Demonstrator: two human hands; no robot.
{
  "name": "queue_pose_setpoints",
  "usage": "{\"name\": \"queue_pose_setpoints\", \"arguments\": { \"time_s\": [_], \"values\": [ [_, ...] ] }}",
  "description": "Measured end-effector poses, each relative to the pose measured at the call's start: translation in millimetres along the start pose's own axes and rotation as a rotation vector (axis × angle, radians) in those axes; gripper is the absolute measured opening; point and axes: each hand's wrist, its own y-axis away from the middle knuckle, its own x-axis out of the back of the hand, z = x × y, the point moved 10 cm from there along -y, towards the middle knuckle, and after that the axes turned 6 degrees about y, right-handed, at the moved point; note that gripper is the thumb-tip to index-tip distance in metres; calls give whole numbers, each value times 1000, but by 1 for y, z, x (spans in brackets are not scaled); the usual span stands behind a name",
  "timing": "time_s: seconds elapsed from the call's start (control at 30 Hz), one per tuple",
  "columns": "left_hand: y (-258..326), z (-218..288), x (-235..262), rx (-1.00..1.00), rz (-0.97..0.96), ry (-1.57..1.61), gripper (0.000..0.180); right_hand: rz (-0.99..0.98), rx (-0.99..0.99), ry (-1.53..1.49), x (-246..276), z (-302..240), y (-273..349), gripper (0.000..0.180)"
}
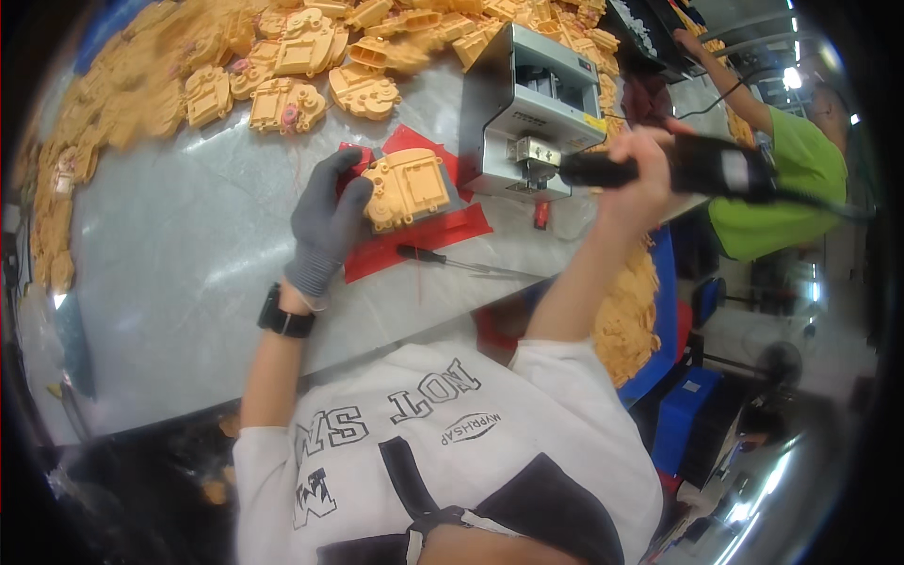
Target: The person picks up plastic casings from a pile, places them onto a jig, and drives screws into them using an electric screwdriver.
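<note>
Now the gloved left hand (325, 221) pins the orange housing (407, 188) by its left edge on the red mat (424, 240), likely light, stiff plastic, while the right hand (640, 174) grips a black driver (692, 168) at the feeder (532, 113).

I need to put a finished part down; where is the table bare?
Bare grey table lies left of the gloved left hand, below the heap of orange parts. Crowded along the far edge, and around the red mat and grey machine.
</note>
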Motion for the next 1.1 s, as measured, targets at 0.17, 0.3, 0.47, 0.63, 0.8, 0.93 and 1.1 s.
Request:
{"name": "queue_pose_setpoints", "arguments": {
  "time_s": [0.17, 0.3, 0.47, 0.63, 0.8, 0.93, 1.1],
  "values": [
    [13, -5, -8, -146, -2, -12, 43, -140, -127, 132, -26, 39, 12, 28],
    [16, -7, -14, -160, -85, -88, 46, -82, -35, 152, -21, 21, 29, 32],
    [13, -2, -9, -214, -35, -91, 50, -36, -135, 110, -20, 31, 13, 30],
    [3, 8, -12, -303, -53, -213, 45, -46, 126, 90, -24, -24, -15, 41],
    [-5, 16, -8, -332, -24, -174, 44, -671, 25, -392, -73, -62, 5, 36],
    [-6, 4, -12, -242, -103, -156, 47, -906, -293, -490, -101, 1, 100, 44],
    [-10, -5, -12, -201, -105, -194, 47, -640, -414, -404, -73, 23, 111, 42]
  ]
}}
